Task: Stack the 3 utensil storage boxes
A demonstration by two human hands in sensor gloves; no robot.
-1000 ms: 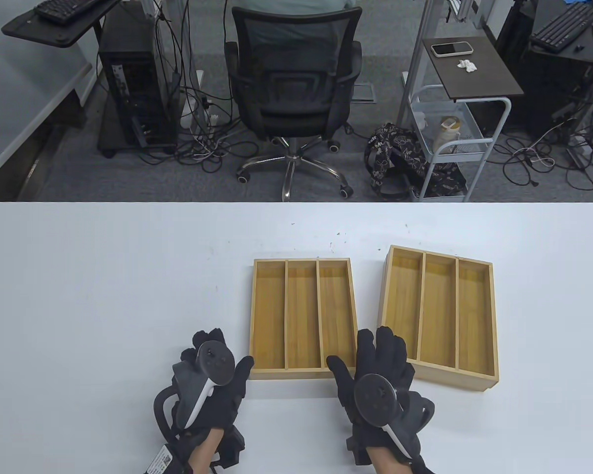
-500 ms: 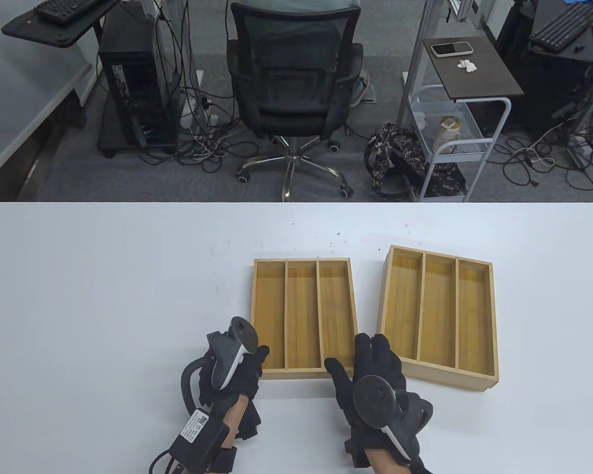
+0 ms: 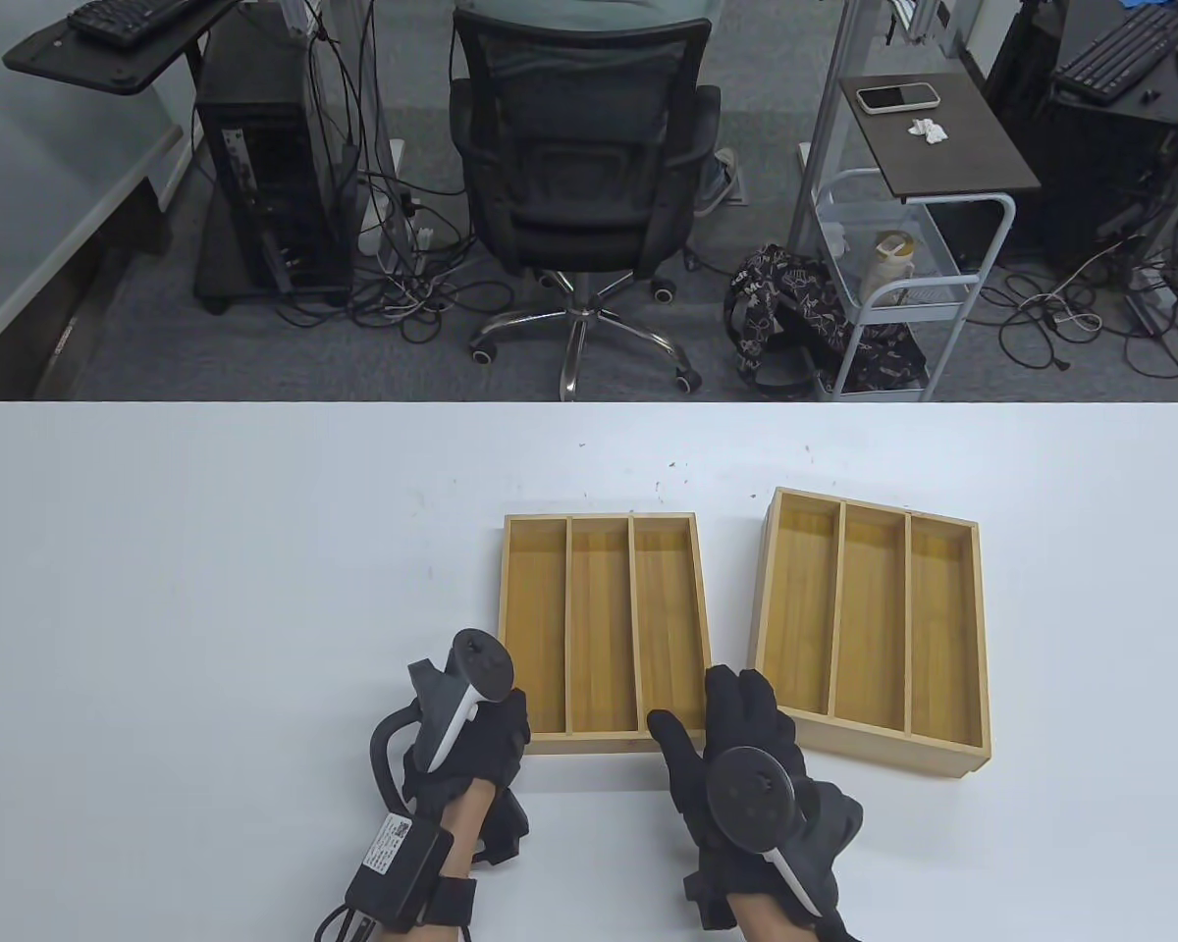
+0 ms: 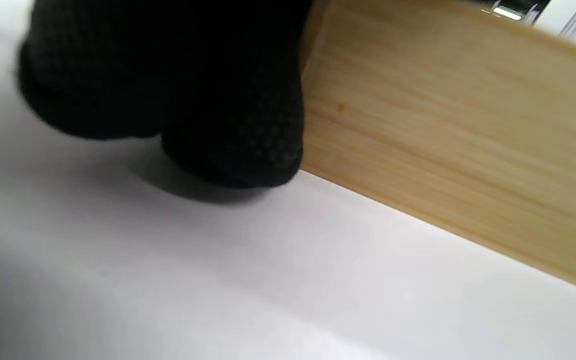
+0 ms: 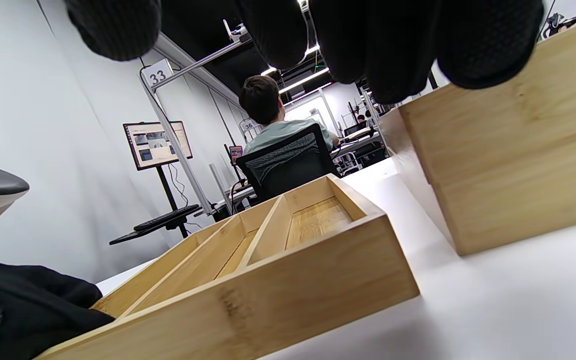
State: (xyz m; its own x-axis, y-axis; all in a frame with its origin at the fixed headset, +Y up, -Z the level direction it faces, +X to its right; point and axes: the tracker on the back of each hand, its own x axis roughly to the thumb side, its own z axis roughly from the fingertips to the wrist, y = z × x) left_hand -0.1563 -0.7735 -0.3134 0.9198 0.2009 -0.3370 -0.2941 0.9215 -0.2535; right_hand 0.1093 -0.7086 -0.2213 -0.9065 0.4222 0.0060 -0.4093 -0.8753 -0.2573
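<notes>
Two three-compartment bamboo boxes show on the white table. The left box lies square to me. The right box is slightly turned and stands higher in the right wrist view. My left hand holds the left box's near-left corner, with its fingers low against the outer wall. My right hand is spread and empty over the gap by the left box's near-right corner. Its fingertips hang free.
An office chair with a person seated stands beyond the table's far edge, next to a white cart, a bag and cables on the floor. Bare table lies left of the boxes.
My left hand turned on its side and moved right onto the left box's near-left corner. My right hand drew back slightly toward me. Both boxes stayed in place.
</notes>
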